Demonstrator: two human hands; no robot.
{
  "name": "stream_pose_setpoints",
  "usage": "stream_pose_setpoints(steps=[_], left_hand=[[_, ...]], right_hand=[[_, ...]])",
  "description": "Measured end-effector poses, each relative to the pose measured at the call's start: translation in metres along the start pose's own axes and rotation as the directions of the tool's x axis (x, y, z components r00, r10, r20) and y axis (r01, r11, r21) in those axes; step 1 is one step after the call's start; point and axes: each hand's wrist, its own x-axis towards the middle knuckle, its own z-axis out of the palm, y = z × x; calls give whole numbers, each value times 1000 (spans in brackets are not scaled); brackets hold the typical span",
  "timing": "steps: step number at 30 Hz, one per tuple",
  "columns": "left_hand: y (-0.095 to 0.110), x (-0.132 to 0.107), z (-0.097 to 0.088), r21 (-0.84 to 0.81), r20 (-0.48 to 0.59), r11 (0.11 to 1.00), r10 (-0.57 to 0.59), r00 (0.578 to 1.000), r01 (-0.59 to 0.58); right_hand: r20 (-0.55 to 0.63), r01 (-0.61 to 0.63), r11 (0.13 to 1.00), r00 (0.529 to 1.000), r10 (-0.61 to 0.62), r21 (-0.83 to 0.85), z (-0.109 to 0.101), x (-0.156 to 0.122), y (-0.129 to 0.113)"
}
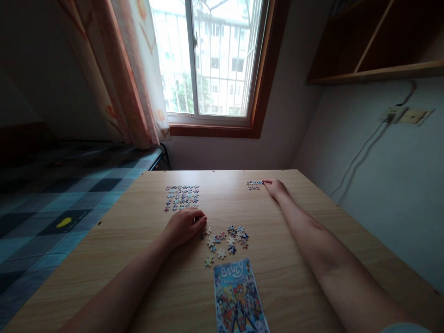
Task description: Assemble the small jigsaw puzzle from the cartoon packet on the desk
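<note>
On a light wooden table (pixel 287 277) my left hand (pixel 184 225) rests with its fingers curled, the fingertips closed at the edge of a loose heap of puzzle pieces (pixel 227 240); what they pinch is hidden. My right hand (pixel 275 187) reaches far across the table, its fingers touching a small cluster of joined pieces (pixel 254 185). A spread-out grid of separate pieces (pixel 182 197) lies just beyond my left hand. A colourful picture card (pixel 239 298) lies near the front edge, below the heap.
A bed with a blue checked cover (pixel 52 208) stands against the table's left side. Behind the table are a window (pixel 208 60) with a patterned curtain (pixel 128 78), a wall shelf (pixel 378 46) at upper right, and a socket with a cable (pixel 395 113).
</note>
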Motion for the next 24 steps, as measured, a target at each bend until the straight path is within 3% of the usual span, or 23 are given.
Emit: stream_pose_setpoints(steps=[16, 24], left_hand=[[1, 0, -1, -16, 15, 1000, -19, 1000, 19], [5, -1, -7, -86, 87, 996, 2, 996, 6]], right_hand=[[-76, 66, 981, 996, -52, 182, 5, 5, 10], [-115, -2, 945, 992, 42, 326, 4, 5, 15]])
